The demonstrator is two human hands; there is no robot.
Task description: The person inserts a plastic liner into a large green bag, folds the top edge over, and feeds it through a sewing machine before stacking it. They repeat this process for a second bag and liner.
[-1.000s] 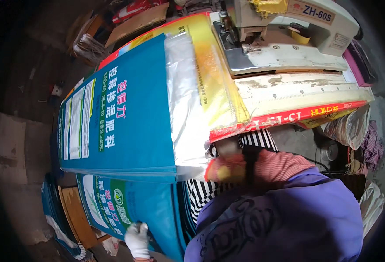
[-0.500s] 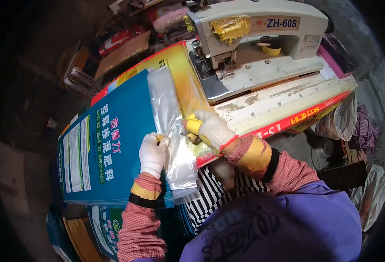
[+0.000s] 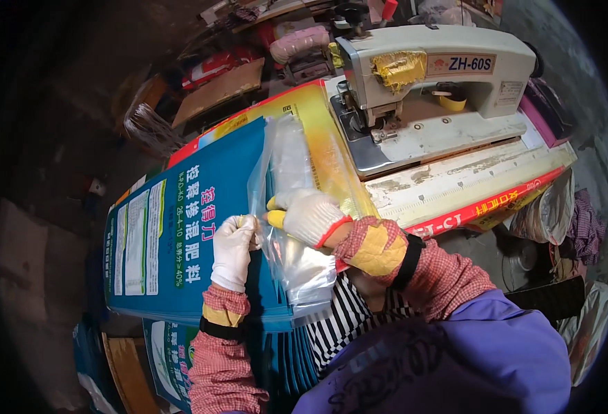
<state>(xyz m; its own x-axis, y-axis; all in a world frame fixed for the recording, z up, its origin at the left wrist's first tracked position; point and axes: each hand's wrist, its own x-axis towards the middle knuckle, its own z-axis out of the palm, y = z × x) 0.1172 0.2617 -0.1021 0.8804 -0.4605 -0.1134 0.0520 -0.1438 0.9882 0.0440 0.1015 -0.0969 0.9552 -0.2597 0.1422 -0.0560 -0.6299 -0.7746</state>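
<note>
A stack of teal printed woven sacks [image 3: 238,155] lies on the table on my left. Out of the top sack's open end, along its right side, sticks a clear plastic liner [image 3: 307,276]. My left hand [image 3: 235,248], in a white glove, is closed in a pinch at the liner's left edge, just above the sack. Opposite it, my right hand [image 3: 311,215], in a white glove with yellow fingertips, is closed on the liner too. The film lifts up between the two hands. What sits under the right fingertips is partly hidden.
A white industrial sewing machine [image 3: 386,48] stands beyond my right hand, its needle end facing the sacks. A white measuring strip [image 3: 449,181] runs along the table edge. More folded teal sacks [image 3: 283,355] hang by my lap. A purple box [image 3: 545,110] sits at the right.
Both hands have risen off the flat liner, and its edge is now lifted between them. My right hand has moved up and leftward toward the left one. The view has shifted slightly.
</note>
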